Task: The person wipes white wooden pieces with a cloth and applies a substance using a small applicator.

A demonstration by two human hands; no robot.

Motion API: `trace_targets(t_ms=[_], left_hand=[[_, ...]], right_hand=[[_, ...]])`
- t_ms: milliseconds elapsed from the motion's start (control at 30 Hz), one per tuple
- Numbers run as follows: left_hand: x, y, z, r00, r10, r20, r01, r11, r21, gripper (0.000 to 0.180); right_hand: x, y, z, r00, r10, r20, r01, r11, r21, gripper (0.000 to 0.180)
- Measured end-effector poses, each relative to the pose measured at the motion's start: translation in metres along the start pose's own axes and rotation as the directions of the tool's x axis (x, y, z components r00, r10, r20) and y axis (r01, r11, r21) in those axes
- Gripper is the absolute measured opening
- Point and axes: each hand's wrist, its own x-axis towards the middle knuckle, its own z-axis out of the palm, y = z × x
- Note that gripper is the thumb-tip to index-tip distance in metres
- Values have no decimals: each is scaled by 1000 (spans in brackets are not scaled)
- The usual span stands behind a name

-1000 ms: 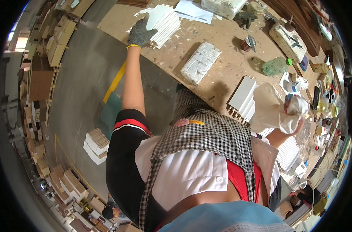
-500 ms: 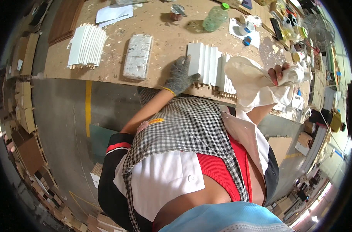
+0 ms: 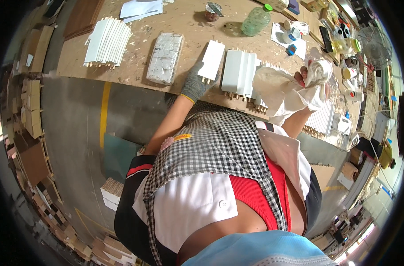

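Gloved left hand gripping a white panel at the counter edge

The left hand (image 3: 194,84), in a grey glove, is pinching the near end of a white panel (image 3: 211,60) lying on the counter (image 3: 184,26), fingers curled round its pegged edge. The right hand (image 3: 312,75) is clutching a white cloth (image 3: 277,88) over the stack of panels (image 3: 239,73) just beside it

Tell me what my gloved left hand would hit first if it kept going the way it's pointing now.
The left hand already holds a white panel pointing up across the workbench. Straight on, bare bench follows, then probably the small tin can, though depth is hard to judge.
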Motion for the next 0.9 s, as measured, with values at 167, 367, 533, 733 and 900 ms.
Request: trace_targets(t_ms=[167,367,533,733,900], left_hand=[[-21,13,-8,961,180,211,-203,974,95,44],[-55,74,-32,881,427,202,-436,900,-3,37],[-21,96,-101,910,411,52,-414,902,120,48],[-50,80,-25,949,301,-99,-304,953,-18,48],[15,94,-135,901,383,206,-404,912,73,60]], right_hand=[[18,24,6,982,87,-167,-98,993,-58,60],[42,153,29,931,138,-339,-359,516,-778,33],[10,293,55,499,473,727,822,9,-570,37],[118,332,-13,763,419,492,638,-364,-679,44],[36,329,37,511,597,619,725,87,-683,38]])
